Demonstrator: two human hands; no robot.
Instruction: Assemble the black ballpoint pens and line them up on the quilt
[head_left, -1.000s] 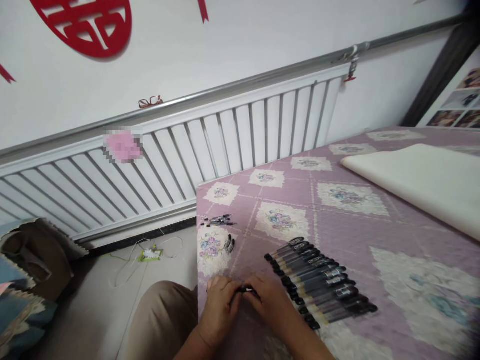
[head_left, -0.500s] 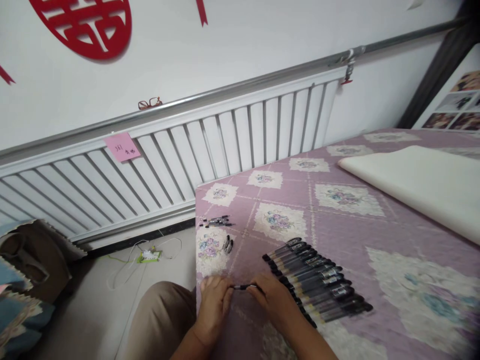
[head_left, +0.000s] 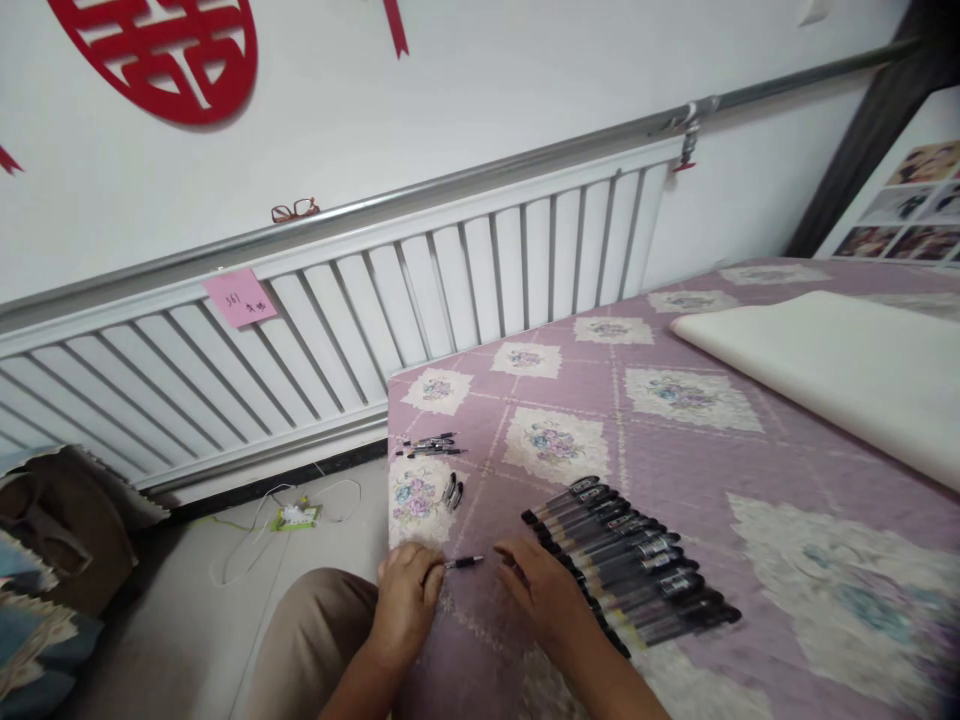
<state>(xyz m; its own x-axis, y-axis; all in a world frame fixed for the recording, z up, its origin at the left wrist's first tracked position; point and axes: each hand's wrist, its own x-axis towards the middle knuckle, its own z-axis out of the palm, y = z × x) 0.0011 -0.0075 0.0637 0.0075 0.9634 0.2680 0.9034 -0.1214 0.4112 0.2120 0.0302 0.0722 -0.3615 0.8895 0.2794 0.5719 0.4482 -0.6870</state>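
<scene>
My left hand (head_left: 409,597) is closed round one end of a dark pen (head_left: 465,562), whose other end sticks out to the right. My right hand (head_left: 536,590) is a short way off the pen's free end, its fingers apart with nothing between them. Just right of that hand lies a slanting row of several capped black gel pens (head_left: 637,560), side by side. Two small black pen caps (head_left: 452,491) rest beyond my left hand. Farther back, near the left edge, is a small bunch of thin pen parts (head_left: 433,445).
A purple floral cloth (head_left: 570,400) covers the surface. A folded cream sheet (head_left: 840,370) lies at the right. Behind runs a white radiator (head_left: 480,270) with a pink note (head_left: 240,298). On the floor at left sits a power strip (head_left: 296,516) with cables.
My right hand has let go of the pen and moved slightly away, its fingers now apart. The pen stays in my left hand, which has shifted a little to the left.
</scene>
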